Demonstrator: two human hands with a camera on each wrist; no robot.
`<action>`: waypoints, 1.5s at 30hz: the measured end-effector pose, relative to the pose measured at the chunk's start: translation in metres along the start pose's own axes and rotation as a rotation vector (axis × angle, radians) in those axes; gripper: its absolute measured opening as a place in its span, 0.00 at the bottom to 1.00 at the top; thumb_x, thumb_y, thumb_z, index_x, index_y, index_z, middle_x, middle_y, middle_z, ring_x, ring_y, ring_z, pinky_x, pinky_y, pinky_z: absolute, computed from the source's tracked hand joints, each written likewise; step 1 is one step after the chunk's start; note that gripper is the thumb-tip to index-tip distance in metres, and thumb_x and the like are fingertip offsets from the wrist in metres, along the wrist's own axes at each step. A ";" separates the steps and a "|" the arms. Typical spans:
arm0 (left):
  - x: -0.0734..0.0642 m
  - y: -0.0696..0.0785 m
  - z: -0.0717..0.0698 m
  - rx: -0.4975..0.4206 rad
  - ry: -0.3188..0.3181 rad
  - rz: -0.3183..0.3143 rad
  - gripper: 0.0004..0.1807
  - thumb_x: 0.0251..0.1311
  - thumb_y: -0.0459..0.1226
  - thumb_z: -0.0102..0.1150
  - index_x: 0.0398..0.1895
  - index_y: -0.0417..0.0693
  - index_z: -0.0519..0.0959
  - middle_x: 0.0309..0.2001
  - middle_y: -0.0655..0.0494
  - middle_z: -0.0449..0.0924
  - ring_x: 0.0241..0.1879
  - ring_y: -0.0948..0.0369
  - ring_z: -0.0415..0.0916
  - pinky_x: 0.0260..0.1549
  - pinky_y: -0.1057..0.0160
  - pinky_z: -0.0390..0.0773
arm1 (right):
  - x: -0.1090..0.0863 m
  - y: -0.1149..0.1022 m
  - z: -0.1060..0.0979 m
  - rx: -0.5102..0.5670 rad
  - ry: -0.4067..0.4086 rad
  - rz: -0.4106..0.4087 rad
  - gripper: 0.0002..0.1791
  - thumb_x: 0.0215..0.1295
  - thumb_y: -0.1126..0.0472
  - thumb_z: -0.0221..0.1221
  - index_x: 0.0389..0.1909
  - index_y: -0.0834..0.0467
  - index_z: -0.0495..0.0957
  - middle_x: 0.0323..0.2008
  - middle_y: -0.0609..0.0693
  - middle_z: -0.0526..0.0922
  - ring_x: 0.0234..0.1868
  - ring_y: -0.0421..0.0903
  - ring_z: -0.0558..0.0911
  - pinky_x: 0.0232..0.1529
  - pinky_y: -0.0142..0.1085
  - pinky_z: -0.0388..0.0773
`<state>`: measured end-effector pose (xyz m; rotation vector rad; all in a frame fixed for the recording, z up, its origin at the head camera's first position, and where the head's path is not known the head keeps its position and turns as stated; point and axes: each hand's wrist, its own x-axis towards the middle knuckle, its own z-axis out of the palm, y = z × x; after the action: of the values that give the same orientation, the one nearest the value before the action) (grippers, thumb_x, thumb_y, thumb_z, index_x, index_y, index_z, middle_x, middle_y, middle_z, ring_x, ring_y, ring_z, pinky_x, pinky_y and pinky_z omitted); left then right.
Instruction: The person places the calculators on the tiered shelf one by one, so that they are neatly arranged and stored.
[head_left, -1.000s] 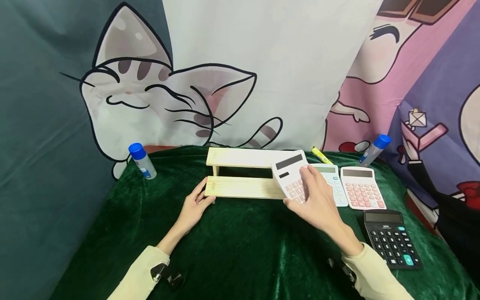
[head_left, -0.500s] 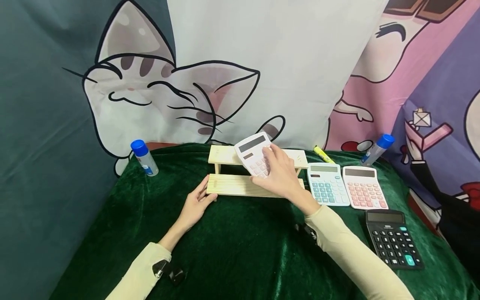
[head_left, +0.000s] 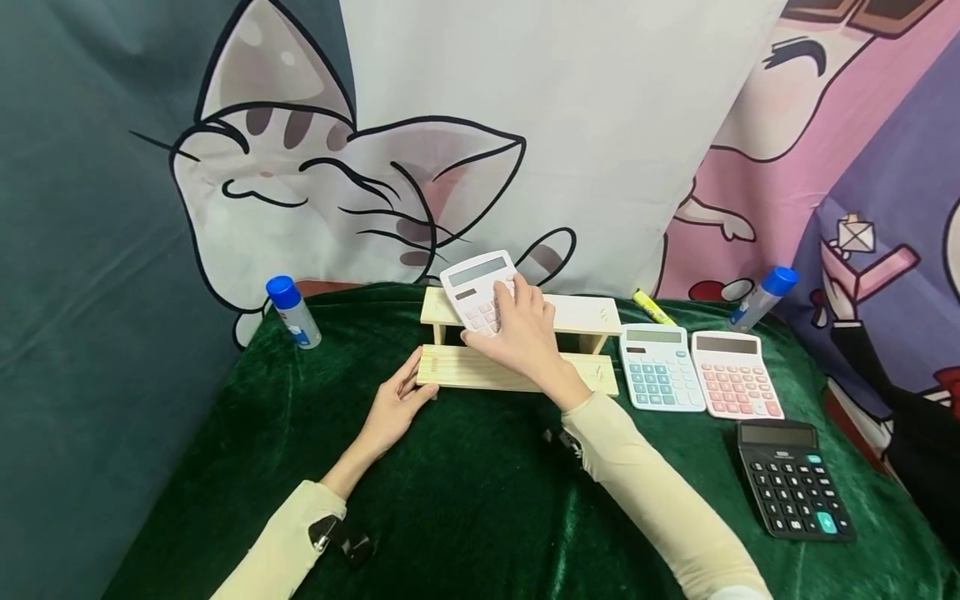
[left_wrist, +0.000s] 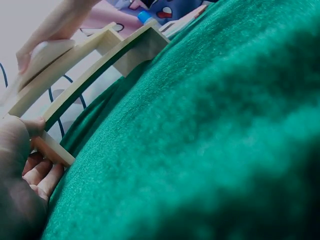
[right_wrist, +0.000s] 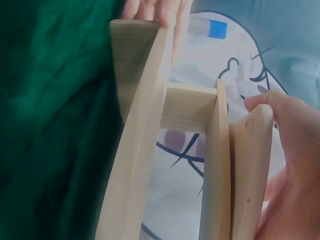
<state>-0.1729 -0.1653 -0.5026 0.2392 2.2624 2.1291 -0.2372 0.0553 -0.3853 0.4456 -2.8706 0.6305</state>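
Observation:
A two-tier wooden rack [head_left: 472, 368] stands on the green cloth. My left hand [head_left: 390, 412] grips the left end of its lower tier; in the left wrist view, the thumb lies at the board and the fingers curl by the end panel [left_wrist: 55, 150]. A white calculator with pale pink keys [head_left: 477, 292] is in my right hand [head_left: 521, 333], thumb on its near side and fingers across its face. It tilts over the left part of the upper tier [head_left: 581, 312]. In the right wrist view, the calculator's edge [right_wrist: 252, 170] runs close alongside the upper board.
Right of the rack lie a blue-keyed calculator [head_left: 660, 371], a pink-keyed one [head_left: 737, 375] and a black one [head_left: 797, 479]. A yellow highlighter [head_left: 654, 307] lies behind them. Blue-capped bottles stand at the back left [head_left: 294, 312] and back right [head_left: 763, 298]. A printed curtain hangs behind.
My right hand has carried the white calculator leftward from the rack's right end to over the left part of the upper tier. My left hand keeps its grip on the rack.

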 end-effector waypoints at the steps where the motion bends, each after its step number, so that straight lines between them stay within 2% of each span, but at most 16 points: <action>1: 0.000 0.000 0.001 0.000 -0.001 -0.001 0.39 0.68 0.38 0.60 0.79 0.48 0.55 0.76 0.47 0.60 0.70 0.52 0.67 0.55 0.75 0.75 | 0.000 -0.001 0.000 -0.002 -0.001 0.006 0.53 0.50 0.28 0.62 0.71 0.55 0.62 0.75 0.63 0.54 0.70 0.62 0.58 0.64 0.58 0.60; 4: 0.002 -0.001 0.004 -0.008 -0.013 0.000 0.39 0.68 0.38 0.61 0.79 0.48 0.55 0.76 0.47 0.60 0.69 0.53 0.67 0.55 0.75 0.75 | -0.006 0.004 0.000 0.012 -0.001 0.015 0.55 0.53 0.24 0.58 0.74 0.54 0.59 0.77 0.62 0.51 0.74 0.61 0.55 0.69 0.58 0.56; 7: 0.003 -0.001 0.007 -0.006 -0.028 0.003 0.39 0.68 0.39 0.61 0.79 0.49 0.55 0.76 0.47 0.59 0.71 0.53 0.65 0.57 0.74 0.74 | -0.017 0.019 -0.003 0.082 0.030 -0.011 0.51 0.58 0.27 0.58 0.74 0.54 0.61 0.78 0.59 0.51 0.77 0.58 0.53 0.74 0.58 0.52; 11: 0.002 0.000 0.008 0.001 -0.025 0.004 0.39 0.68 0.38 0.61 0.79 0.48 0.55 0.76 0.47 0.58 0.72 0.53 0.64 0.57 0.74 0.73 | -0.032 0.041 -0.006 0.245 0.083 -0.124 0.35 0.64 0.44 0.61 0.68 0.55 0.69 0.76 0.56 0.59 0.77 0.55 0.55 0.75 0.57 0.52; 15: 0.001 0.001 0.005 0.007 -0.015 0.002 0.39 0.68 0.38 0.61 0.78 0.48 0.55 0.76 0.46 0.59 0.71 0.52 0.65 0.56 0.76 0.74 | -0.038 0.054 -0.005 0.322 0.101 -0.237 0.24 0.62 0.57 0.59 0.60 0.56 0.76 0.72 0.54 0.67 0.78 0.53 0.56 0.75 0.56 0.54; 19: 0.000 0.001 0.003 0.014 -0.007 -0.007 0.39 0.68 0.38 0.61 0.79 0.50 0.55 0.76 0.47 0.59 0.70 0.52 0.66 0.55 0.76 0.75 | -0.036 0.054 -0.003 0.306 0.123 -0.286 0.22 0.60 0.60 0.59 0.57 0.56 0.79 0.70 0.54 0.70 0.77 0.53 0.59 0.75 0.54 0.56; 24: 0.000 0.003 0.002 0.020 -0.008 -0.019 0.39 0.68 0.40 0.61 0.79 0.51 0.55 0.76 0.48 0.59 0.70 0.54 0.66 0.57 0.74 0.74 | -0.034 0.050 0.000 0.278 0.175 -0.306 0.22 0.58 0.58 0.62 0.55 0.56 0.80 0.66 0.54 0.73 0.72 0.54 0.64 0.72 0.53 0.60; 32: -0.002 0.005 0.001 0.023 0.003 -0.041 0.39 0.67 0.41 0.62 0.78 0.53 0.56 0.76 0.49 0.60 0.70 0.55 0.66 0.58 0.72 0.74 | -0.032 0.038 0.012 0.206 0.215 -0.283 0.22 0.60 0.50 0.68 0.53 0.53 0.81 0.61 0.52 0.75 0.66 0.54 0.66 0.68 0.51 0.63; 45: -0.001 0.006 0.000 0.031 0.003 -0.039 0.40 0.67 0.42 0.62 0.79 0.53 0.55 0.76 0.48 0.59 0.71 0.55 0.64 0.60 0.72 0.72 | -0.031 0.028 0.025 0.176 0.297 -0.278 0.23 0.61 0.46 0.69 0.53 0.52 0.81 0.60 0.54 0.75 0.62 0.54 0.66 0.64 0.51 0.64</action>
<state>-0.1717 -0.1647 -0.4967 0.1916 2.2833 2.0786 -0.2192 0.0764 -0.4253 0.6971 -2.4273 0.8228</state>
